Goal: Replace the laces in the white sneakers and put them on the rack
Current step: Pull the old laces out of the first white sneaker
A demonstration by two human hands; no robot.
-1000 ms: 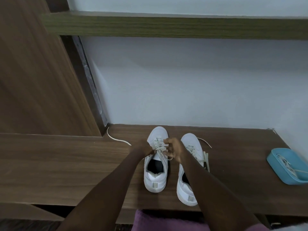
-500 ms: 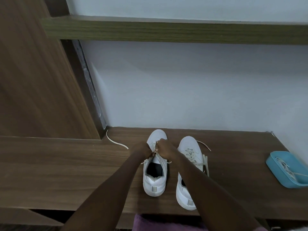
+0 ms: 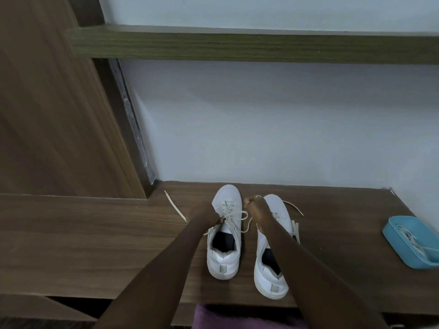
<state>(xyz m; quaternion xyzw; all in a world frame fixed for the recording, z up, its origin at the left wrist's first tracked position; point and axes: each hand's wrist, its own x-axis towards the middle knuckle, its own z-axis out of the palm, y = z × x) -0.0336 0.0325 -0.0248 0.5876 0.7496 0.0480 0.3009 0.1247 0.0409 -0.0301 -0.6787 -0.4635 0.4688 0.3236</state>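
Two white sneakers stand side by side on the brown wooden table, toes toward the pale wall and heels toward the person. The left sneaker sits slightly farther back than the right sneaker, which is partly hidden under the right forearm. The left grip rests against the left edge of the left sneaker's lacing, its fingers curled and pinching the cream lace close to the top eyelets. The right grip is lifted between the two toe caps, fingers curled tight around the other end of that lace, which droops from it in a slack curve between the sneakers. The lace is threaded in crossings up the left sneaker's tongue. The right sneaker's own lace is laced too, with its loose ends trailing off to the right onto the table. A separate flat lace strip lies on the table to the left of the left forearm, near the corner of a tall wood panel. Well apart, at the table's right end, a blue tray holds a bundle of pale laces. A wooden shelf runs across the wall above. A purple cloth shows at the bottom edge, below the table's front.
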